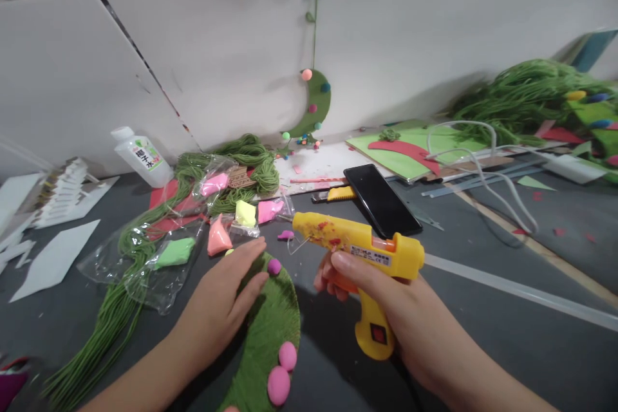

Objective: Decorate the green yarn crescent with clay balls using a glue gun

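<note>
My right hand (386, 302) is wrapped round the handle of a yellow hot glue gun (338, 235). Its nozzle points left, and a clear glue stick (521, 290) sticks out of the back. My left hand (217, 296) lies with stretched fingers on a green crescent (270, 328) and covers part of its upper left. Pink balls (279, 385) and a small purple ball (274, 266) sit on the crescent, whose lower end runs out of view. Just beyond the crescent, a bit of purple clay (286, 235) lies under the nozzle.
Packets of coloured clay (219, 236) and green yarn (120, 309) lie at left, near a tilted white bottle (142, 158). A black phone (383, 199) and a yellow cutter (340, 194) lie behind the gun. A finished-looking crescent (318, 100) hangs against the white board.
</note>
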`<state>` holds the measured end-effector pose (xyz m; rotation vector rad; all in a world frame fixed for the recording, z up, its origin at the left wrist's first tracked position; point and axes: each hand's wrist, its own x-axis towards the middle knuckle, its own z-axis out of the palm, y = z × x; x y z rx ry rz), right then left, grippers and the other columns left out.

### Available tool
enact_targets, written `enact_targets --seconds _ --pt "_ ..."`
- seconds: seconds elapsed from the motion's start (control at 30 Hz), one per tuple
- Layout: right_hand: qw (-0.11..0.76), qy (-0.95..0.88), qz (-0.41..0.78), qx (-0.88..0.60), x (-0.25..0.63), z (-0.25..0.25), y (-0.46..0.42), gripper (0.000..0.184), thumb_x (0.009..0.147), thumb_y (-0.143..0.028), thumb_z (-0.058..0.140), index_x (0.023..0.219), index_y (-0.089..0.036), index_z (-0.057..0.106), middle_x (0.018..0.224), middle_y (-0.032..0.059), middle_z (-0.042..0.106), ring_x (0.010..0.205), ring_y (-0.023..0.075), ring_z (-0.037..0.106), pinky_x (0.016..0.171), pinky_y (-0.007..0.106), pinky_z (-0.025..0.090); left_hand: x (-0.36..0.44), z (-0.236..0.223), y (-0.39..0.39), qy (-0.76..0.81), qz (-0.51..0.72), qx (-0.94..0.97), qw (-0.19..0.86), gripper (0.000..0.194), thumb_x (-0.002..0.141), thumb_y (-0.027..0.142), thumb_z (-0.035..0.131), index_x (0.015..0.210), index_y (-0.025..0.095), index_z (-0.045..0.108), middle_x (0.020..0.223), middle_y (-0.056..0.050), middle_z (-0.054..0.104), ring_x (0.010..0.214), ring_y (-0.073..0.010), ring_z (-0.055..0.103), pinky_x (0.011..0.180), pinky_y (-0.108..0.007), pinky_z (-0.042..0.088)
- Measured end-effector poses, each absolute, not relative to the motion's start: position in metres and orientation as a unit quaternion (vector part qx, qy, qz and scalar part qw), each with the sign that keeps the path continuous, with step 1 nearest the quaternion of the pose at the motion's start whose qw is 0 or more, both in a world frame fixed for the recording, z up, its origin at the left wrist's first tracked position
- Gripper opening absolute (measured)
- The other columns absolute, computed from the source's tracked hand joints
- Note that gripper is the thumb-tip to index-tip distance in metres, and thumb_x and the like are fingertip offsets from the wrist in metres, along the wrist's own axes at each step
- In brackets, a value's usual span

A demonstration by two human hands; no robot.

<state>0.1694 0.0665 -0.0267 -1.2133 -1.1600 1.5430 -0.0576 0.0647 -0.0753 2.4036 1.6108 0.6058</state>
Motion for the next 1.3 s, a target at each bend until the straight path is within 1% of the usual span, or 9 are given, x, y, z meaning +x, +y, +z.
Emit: enact_targets --seconds 0.07,0.13,0.33,0.47,0.6,0.7,0.9,1.07,1.3 --pt "0.417 -0.464 0.615 -0.482 0.169 -0.027 0.067 0.031 0.075 -0.049 0.063 0.070 -0.019 0.067 0.072 0.0031 0.067 0.069 0.0181 0.056 0.067 0.029 0.043 -0.063 -0.076 0.054 0.547 0.184 0.802 0.156 0.051 0.095 0.035 0.036 0.145 0.028 0.025 0.151 -0.004 0.036 0.136 -0.0226 0.035 0.110 -0.044 0.035" --pt "0.410 -0.468 0.613 -0.487 0.169 -0.028 0.068 0.032 0.075 -0.050 0.063 0.068 -0.019 0.067 0.070 0.0031 0.066 0.067 0.0178 0.055 0.066 0.029 0.043 -0.063 -0.076 0.046 0.540 0.170 0.800 0.199 0.059 0.095 0.036 0.035 0.148 0.032 0.010 0.156 -0.001 0.020 0.141 -0.0242 0.022 0.111 -0.048 0.029" --pt "0.420 -0.462 0.613 -0.484 0.168 -0.027 0.070 0.030 0.075 -0.049 0.064 0.070 -0.019 0.067 0.069 0.0020 0.066 0.066 0.0166 0.053 0.065 0.028 0.042 -0.053 -0.079 0.043 0.518 0.140 0.808 0.243 0.063 0.096 0.037 0.034 0.149 0.031 0.001 0.158 -0.002 0.009 0.142 -0.0270 0.007 0.113 -0.053 0.018" --pt "0.423 -0.464 0.614 -0.478 0.169 -0.024 0.068 0.029 0.075 -0.047 0.064 0.070 -0.019 0.067 0.068 0.0012 0.066 0.065 0.0159 0.054 0.065 0.027 0.042 -0.053 -0.078 0.046 0.517 0.134 0.805 0.257 0.061 0.096 0.040 0.032 0.148 0.036 0.001 0.158 0.003 0.009 0.143 -0.0239 0.006 0.114 -0.051 0.014" --pt "0.416 -0.473 0.614 -0.476 0.171 -0.027 0.069 0.031 0.077 -0.048 0.062 0.070 -0.019 0.067 0.072 0.0024 0.067 0.070 0.0172 0.056 0.069 0.029 0.043 -0.056 -0.075 0.049 0.513 0.135 0.813 0.241 0.061 0.095 0.039 0.034 0.148 0.037 0.004 0.158 0.004 0.011 0.143 -0.0230 0.011 0.115 -0.049 0.016" --pt "0.416 -0.473 0.617 -0.472 0.171 -0.030 0.069 0.031 0.077 -0.049 0.062 0.074 -0.019 0.067 0.075 0.0033 0.068 0.072 0.0187 0.057 0.068 0.030 0.043 -0.057 -0.075 0.051 0.490 0.119 0.835 0.218 0.059 0.096 0.037 0.034 0.148 0.036 0.006 0.158 0.002 0.012 0.143 -0.0219 0.014 0.115 -0.048 0.017" --pt "0.428 -0.467 0.612 -0.473 0.168 -0.027 0.068 0.028 0.076 -0.046 0.063 0.071 -0.019 0.066 0.072 0.0029 0.067 0.068 0.0181 0.057 0.066 0.030 0.043 -0.056 -0.077 0.053 0.465 0.124 0.860 0.168 0.058 0.096 0.032 0.035 0.148 0.032 0.009 0.158 -0.003 0.015 0.143 -0.0216 0.016 0.115 -0.049 0.019" --pt "0.426 -0.468 0.609 -0.478 0.169 -0.027 0.069 0.027 0.075 -0.046 0.063 0.070 -0.019 0.066 0.073 0.0033 0.068 0.071 0.0189 0.058 0.069 0.031 0.044 -0.055 -0.077 0.056 0.446 0.121 0.873 0.156 0.056 0.096 0.031 0.037 0.147 0.030 0.015 0.156 -0.004 0.020 0.142 -0.0209 0.021 0.114 -0.048 0.024" --pt "0.420 -0.470 0.613 -0.476 0.169 -0.030 0.070 0.028 0.076 -0.047 0.064 0.074 -0.019 0.067 0.074 0.0034 0.068 0.070 0.0180 0.058 0.068 0.030 0.044 -0.052 -0.075 0.056 0.438 0.114 0.879 0.151 0.052 0.096 0.033 0.035 0.146 0.026 0.021 0.156 -0.006 0.023 0.142 -0.0194 0.022 0.115 -0.047 0.023"
